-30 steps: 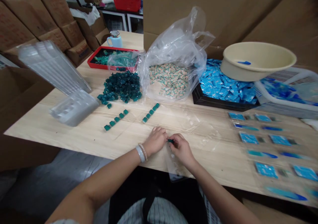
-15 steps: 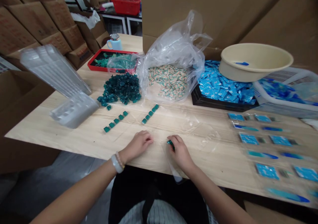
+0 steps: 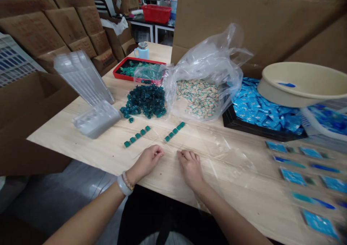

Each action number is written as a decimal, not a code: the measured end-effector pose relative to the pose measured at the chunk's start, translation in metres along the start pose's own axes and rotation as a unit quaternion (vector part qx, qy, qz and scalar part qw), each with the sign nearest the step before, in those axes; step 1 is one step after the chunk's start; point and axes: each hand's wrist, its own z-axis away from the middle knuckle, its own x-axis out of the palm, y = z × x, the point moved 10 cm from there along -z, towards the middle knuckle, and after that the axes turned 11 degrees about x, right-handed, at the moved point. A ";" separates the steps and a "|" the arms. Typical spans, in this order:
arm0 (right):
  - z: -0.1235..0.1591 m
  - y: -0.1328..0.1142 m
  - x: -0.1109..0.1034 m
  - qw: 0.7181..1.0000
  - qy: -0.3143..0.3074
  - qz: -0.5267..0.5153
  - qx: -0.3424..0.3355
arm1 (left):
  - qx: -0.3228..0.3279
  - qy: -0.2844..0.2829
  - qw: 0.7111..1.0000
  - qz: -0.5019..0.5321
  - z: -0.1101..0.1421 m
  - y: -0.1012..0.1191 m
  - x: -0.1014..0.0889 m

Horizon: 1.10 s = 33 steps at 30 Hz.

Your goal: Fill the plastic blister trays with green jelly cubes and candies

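My left hand rests low over the wooden table, thumb and fingers pinched together; whatever is between them is too small to make out. My right hand lies beside it, fingers drawn together and tips near the tabletop; what is under them is hidden. Beyond my hands lie a left row of dark green square pieces and a second row of the same pieces. Behind the rows is a heap of dark green pieces. Clear plastic film lies right of my right hand.
Stacked clear plastic trays stand at left. A clear bag of small printed packets is at the back, near a red-rimmed tray and a light blue mug. Blue packets, a cream basin and filled clear packs occupy the right.
The view has swung left, so the table appears farther right. My hands are closer together. The green piece seen in my right hand earlier is out of sight.
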 end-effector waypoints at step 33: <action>-0.044 -0.020 -0.001 0.966 -0.099 0.107 -0.213 | -0.259 0.171 0.662 0.682 -0.007 -0.033 0.074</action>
